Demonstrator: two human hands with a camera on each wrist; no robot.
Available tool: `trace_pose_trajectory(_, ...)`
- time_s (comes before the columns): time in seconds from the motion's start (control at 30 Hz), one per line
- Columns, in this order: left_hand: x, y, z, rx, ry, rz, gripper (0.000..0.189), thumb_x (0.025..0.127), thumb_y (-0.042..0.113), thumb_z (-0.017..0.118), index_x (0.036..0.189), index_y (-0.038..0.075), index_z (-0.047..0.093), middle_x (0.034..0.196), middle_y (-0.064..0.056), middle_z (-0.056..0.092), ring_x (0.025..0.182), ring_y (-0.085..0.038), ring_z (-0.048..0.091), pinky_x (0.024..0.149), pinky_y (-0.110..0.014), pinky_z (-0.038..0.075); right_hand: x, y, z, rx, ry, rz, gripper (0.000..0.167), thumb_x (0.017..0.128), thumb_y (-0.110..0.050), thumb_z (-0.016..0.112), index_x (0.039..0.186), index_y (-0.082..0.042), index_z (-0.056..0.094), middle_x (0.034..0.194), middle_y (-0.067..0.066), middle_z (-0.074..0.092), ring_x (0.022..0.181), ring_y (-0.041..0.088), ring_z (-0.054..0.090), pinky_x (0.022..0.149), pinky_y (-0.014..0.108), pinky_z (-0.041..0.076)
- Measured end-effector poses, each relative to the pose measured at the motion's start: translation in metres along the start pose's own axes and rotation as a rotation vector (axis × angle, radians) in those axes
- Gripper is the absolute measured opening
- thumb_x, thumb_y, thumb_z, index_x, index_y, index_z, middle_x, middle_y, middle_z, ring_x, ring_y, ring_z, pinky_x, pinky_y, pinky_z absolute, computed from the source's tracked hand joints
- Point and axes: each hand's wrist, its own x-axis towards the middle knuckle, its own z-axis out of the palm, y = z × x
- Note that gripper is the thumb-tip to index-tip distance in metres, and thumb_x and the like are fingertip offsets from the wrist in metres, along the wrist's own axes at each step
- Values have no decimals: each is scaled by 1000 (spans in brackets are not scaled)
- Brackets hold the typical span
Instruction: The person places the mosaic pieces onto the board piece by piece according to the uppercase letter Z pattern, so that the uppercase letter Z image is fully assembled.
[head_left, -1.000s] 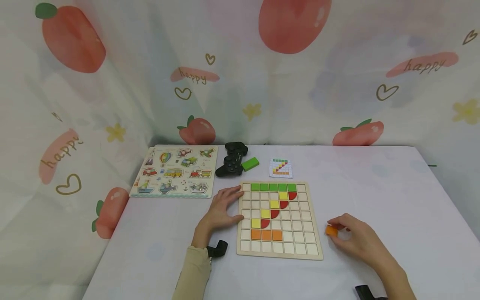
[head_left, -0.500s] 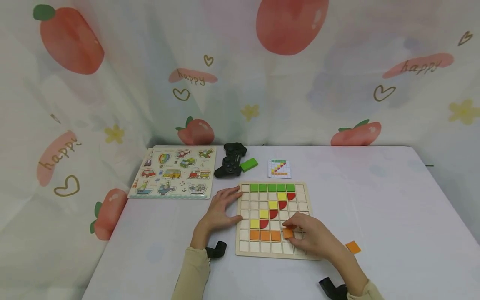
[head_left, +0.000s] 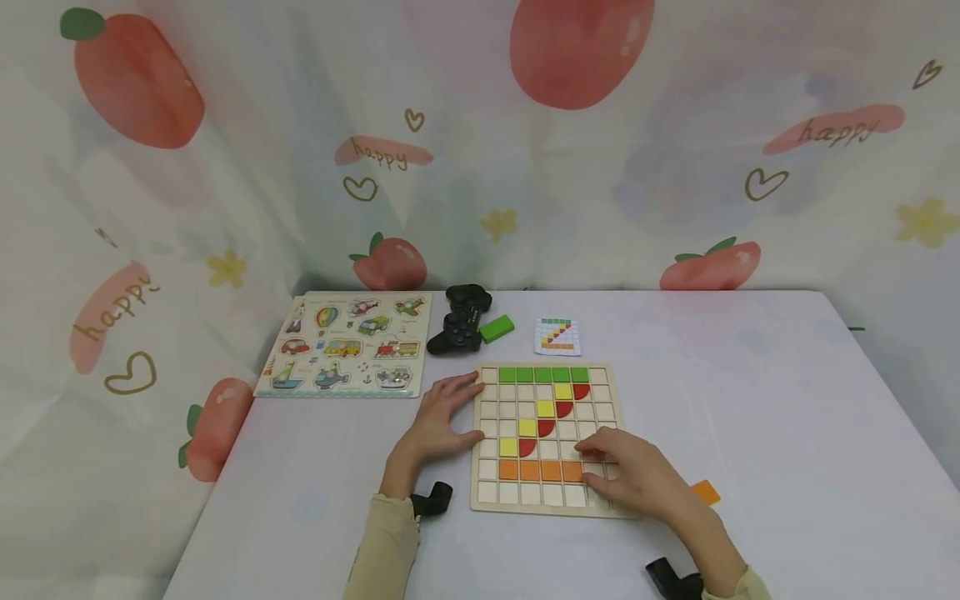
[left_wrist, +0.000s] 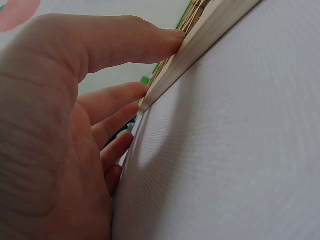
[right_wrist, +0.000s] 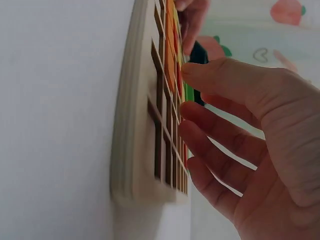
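Observation:
A square wooden grid board [head_left: 517,506] lies on the table, with green, yellow, red quarter-round and orange tiles in its cells. My left hand [head_left: 441,423] rests at the board's left side, thumb and fingertips touching the edge. Over the lower right cells hovers my right hand [head_left: 633,477], thumb and fingers apart and holding nothing. Just left of its thumb, an orange tile [head_left: 572,472] lies at the right end of the orange row. Another orange tile [head_left: 706,492] is on the table beyond the board, partly covered by the right forearm.
A small pattern card [head_left: 557,337] lies behind the board. Left of it are a green block [head_left: 497,328], a black game controller [head_left: 459,323] and a vehicle picture puzzle [head_left: 356,367]. A patterned cloth [head_left: 585,183] hangs behind the table.
My right hand carried an orange tile leftward from the table to the board, set it into the orange row and released it. The left hand has stayed at the board's edge.

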Motion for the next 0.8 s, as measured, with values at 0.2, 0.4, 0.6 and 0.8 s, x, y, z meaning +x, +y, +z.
trace_pose_trajectory(0.2, 0, -1, 0, 0, 14, 18, 75, 76, 37, 73, 143, 13, 52, 154, -4, 40, 137, -28, 33, 109, -51, 27, -22, 24, -20, -18, 111, 38, 36, 73, -9, 84, 106, -12, 72, 94, -12, 65, 83, 8, 60, 75, 32, 53)
trace_pose_trajectory(0.4, 0, -2, 1, 1, 21, 26, 75, 75, 37, 73, 143, 13, 53, 154, -3, 40, 137, -28, 34, 109, -51, 28, -55, 54, -38, -89, 190, 78, 40, 66, -8, 87, 102, -14, 72, 94, -11, 67, 82, 9, 61, 72, 28, 52)
trace_pose_trajectory(0.6, 0, -2, 1, 3, 8, 14, 75, 75, 38, 74, 144, 15, 53, 155, -1, 39, 138, -26, 33, 109, -50, 29, -82, 72, -48, -71, 207, 157, 45, 61, -13, 91, 101, -17, 72, 96, -8, 68, 83, 4, 59, 74, 10, 41)
trace_pose_trajectory(0.8, -1, -3, 2, 13, 5, 4, 75, 76, 38, 73, 144, 17, 52, 155, 1, 39, 138, -25, 33, 109, -48, 28, -91, 77, -48, -59, 188, 145, 46, 60, -8, 91, 101, -18, 72, 96, -9, 66, 82, 1, 57, 73, 8, 40)
